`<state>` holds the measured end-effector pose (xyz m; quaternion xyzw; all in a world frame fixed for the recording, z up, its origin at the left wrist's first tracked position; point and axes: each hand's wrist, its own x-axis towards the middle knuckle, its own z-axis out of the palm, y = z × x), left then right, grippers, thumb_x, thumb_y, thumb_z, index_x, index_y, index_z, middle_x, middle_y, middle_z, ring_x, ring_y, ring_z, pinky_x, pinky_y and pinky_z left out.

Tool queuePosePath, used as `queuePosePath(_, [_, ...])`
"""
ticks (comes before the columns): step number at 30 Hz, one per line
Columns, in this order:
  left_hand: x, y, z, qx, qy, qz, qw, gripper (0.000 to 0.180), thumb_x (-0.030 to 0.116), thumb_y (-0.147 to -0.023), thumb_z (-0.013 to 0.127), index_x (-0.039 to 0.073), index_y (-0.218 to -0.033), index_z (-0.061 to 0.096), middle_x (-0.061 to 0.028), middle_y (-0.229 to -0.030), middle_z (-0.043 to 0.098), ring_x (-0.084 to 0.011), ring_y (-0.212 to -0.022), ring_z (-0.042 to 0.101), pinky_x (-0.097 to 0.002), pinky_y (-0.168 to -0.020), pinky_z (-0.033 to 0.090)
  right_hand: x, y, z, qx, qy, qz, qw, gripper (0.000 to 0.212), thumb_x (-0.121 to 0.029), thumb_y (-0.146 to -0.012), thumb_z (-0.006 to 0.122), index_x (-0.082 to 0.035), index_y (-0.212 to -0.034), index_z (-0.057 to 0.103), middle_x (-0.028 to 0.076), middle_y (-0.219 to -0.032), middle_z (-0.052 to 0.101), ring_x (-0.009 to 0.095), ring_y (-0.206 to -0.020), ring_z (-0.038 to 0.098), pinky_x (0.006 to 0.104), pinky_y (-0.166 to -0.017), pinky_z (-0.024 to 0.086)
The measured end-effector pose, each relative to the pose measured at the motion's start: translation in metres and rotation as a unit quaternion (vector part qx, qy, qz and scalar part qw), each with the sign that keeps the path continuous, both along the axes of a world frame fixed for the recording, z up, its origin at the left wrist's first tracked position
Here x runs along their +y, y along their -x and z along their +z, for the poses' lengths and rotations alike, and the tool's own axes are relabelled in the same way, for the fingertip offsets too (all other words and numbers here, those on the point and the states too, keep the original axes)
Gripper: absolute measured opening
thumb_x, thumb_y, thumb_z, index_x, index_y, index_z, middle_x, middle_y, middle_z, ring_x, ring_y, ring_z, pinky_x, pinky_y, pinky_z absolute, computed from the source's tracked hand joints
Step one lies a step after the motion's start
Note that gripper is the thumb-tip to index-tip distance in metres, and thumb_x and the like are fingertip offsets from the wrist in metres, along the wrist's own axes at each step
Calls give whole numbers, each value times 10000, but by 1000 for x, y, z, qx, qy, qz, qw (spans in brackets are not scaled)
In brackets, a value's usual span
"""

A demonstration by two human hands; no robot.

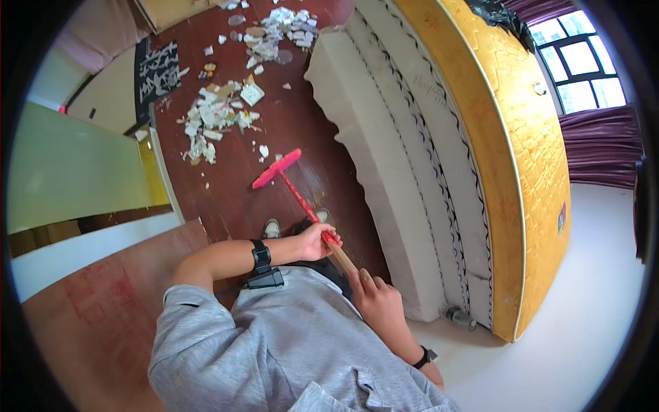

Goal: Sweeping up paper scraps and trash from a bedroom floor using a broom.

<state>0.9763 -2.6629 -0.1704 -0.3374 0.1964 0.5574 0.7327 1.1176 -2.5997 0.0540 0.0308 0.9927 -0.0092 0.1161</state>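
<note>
A broom with a pink bristle head, a red upper shaft and a bare wooden handle slants across in front of me. My left hand is wrapped round the shaft where the red part meets the wood. Lower down, near the handle's end, my right hand is closed on the wooden part. The bristle head lies against the dark red floor, just short of a heap of white paper scraps and litter. A few small white bits lie near the bristles.
Farther off is a second litter heap. Along my right stands a cream fabric bed base with a yellow mattress; a bottle lies at its near corner. A greenish panel and a reddish board line the left.
</note>
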Motion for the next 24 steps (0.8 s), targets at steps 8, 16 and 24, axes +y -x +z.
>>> queuePosePath(8, [-10,-85,-106,7,177,-140,974,141,101,-857,427,54,-727,453,-59,-643,488,-225,-616,548,-381,-647,524,-60,-43,-45,-59,104,-190,974,403,-36,-723,532,-35,-1126,540,143,-1119,571,281,-778,609,342,-617,518])
queuePosePath(16, [-5,-54,-113,91,115,-99,984,190,113,-850,410,60,-670,438,-74,-632,501,-218,-615,536,-364,-599,512,-58,-16,-74,-30,162,-273,948,297,-67,-773,539,-46,-1068,570,132,-1070,588,328,-794,617,387,-672,519])
queuePosePath(24, [-30,48,-161,208,102,-4,973,190,229,-892,476,49,-941,515,-85,-829,578,-227,-791,580,-417,-696,499,-62,68,-113,-4,171,-160,972,301,-43,-755,527,-17,-1054,512,162,-945,596,337,-716,616,405,-601,518])
